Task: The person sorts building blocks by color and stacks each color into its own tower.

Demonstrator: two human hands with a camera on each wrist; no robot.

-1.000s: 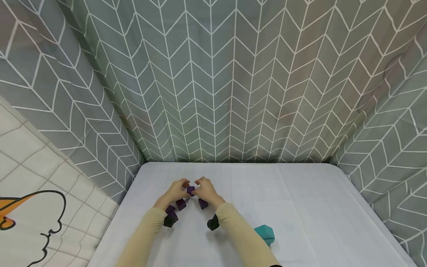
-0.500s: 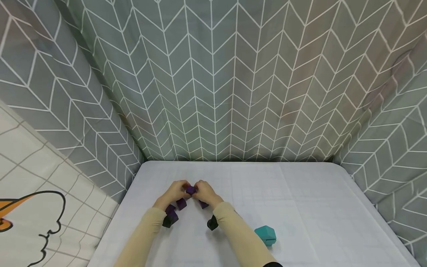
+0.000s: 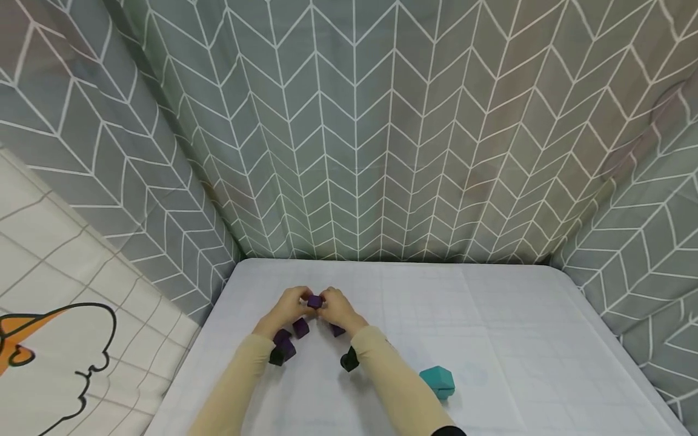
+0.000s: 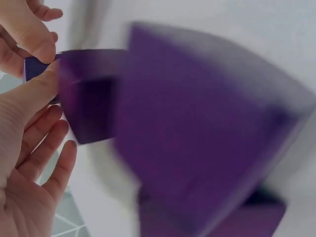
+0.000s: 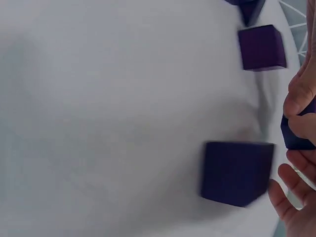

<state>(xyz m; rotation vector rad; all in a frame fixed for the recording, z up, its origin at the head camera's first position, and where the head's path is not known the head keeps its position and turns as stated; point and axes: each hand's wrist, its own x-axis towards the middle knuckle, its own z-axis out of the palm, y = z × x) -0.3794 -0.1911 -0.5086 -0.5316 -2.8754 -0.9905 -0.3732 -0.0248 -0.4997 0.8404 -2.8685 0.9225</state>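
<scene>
In the head view, my left hand point(image 3: 288, 309) and right hand point(image 3: 339, 310) meet over the far left of the table, pinching one small purple block point(image 3: 314, 301) between thumbs and index fingers. Its faces are partly covered by fingertips in both wrist views; there the held block point(image 5: 297, 133) looks dark blue-purple. Near the left hand a curved line of purple blocks point(image 3: 301, 328) runs towards the wrist, ending at a black block point(image 3: 276, 356). Beneath the right hand lies another purple block point(image 3: 337, 330), partly hidden. Closer to the right sleeve sits a black piece point(image 3: 349, 360).
A teal faceted object point(image 3: 438, 381) stands right of the right forearm. The white-covered table point(image 3: 491, 327) backs onto a grey chevron-patterned curtain point(image 3: 371, 151), which also encloses both sides. A white tiled-pattern cloth with a cartoon figure point(image 3: 65, 357) hangs at left.
A second ago the index fingers were lifted away from the purple block; now both hands pinch it, and it has turned slightly. The head view has shifted a little.
</scene>
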